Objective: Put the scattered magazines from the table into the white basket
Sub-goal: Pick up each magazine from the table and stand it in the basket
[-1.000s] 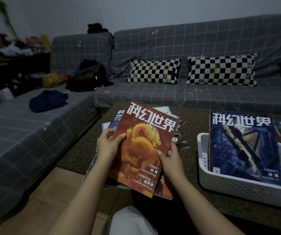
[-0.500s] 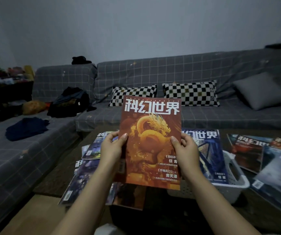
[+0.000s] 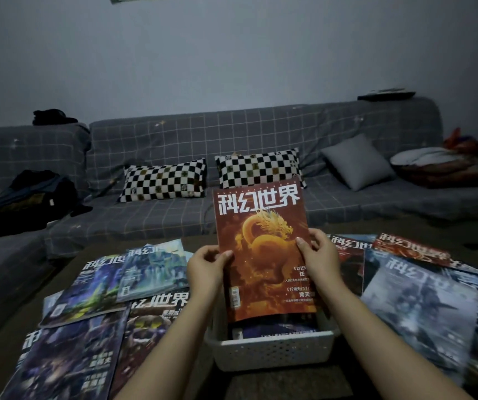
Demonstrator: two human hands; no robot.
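dim room, grey checked sofa [image 3: 261,134] behind a dark low table [image 3: 209,241] littered with magazines. i've got the red dragon magazine [image 3: 263,249] upright over the white basket [image 3: 272,352] at the table's near edge, left hand [image 3: 207,268] pinching its left edge, right hand [image 3: 320,262] gripping its right edge, thumb on the cover. bottom edge looks about level with the rim, above a dark magazine [image 3: 272,330] already lying in the basket. risks as i see them: basket looks barely wider than the cover, so a tilted drop could catch a corner on the rim and bend it or leave it propped; glossy cover could slide out of a light pinch. blue magazines [image 3: 102,298] at the left edge and a grey magazine [image 3: 416,316] at the right lie close to the basket, so a forearm could sweep them off
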